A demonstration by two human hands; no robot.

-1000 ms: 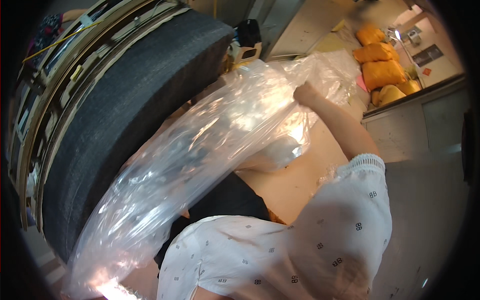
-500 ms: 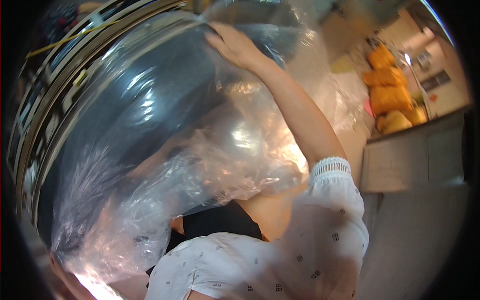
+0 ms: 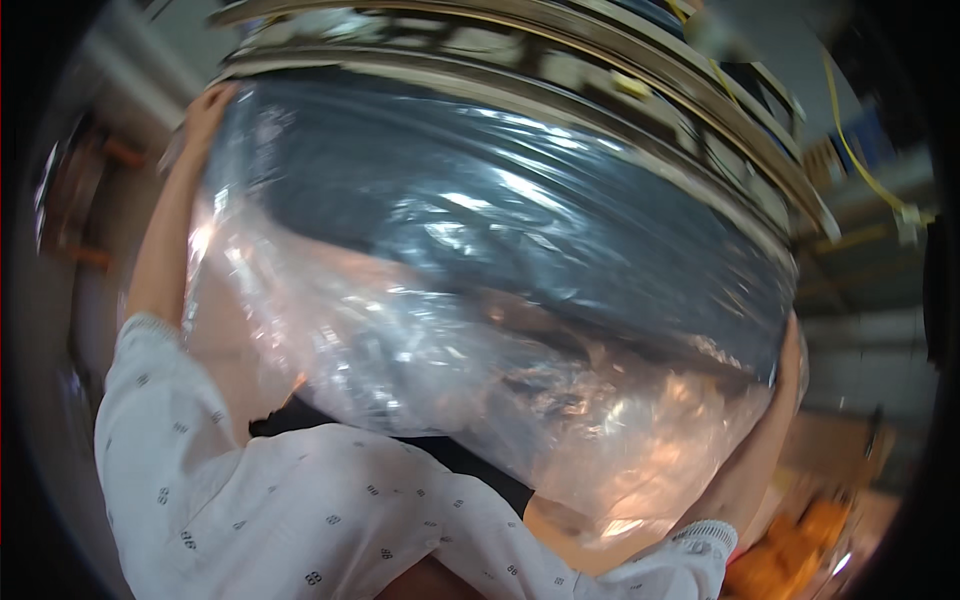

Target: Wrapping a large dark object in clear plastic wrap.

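A large clear plastic bag [image 3: 420,300], creased and shiny, is spread wide in front of me. Beneath its far part shows a wide, flat, dark grey-blue piece [image 3: 340,150] whose kind I cannot make out. At the far left corner my left hand [image 3: 212,105] is closed on the bag's edge, arm stretched out. My right hand [image 3: 790,350] grips the plastic at the right end of the dark piece, its fingers partly hidden. Toward my body the bag hangs loose and crumpled.
Past the dark piece runs a long layered rack or bench edge [image 3: 560,30] with pale rails. A yellow cord [image 3: 845,140] hangs at the far right. Orange bundles [image 3: 790,555] lie at the lower right. Brown-orange objects [image 3: 90,200] stand at the left, blurred.
My view has turned, bringing the rack across the top. The bag now lies tauter over the dark piece. My arms are spread to its two ends, both hands in sight.
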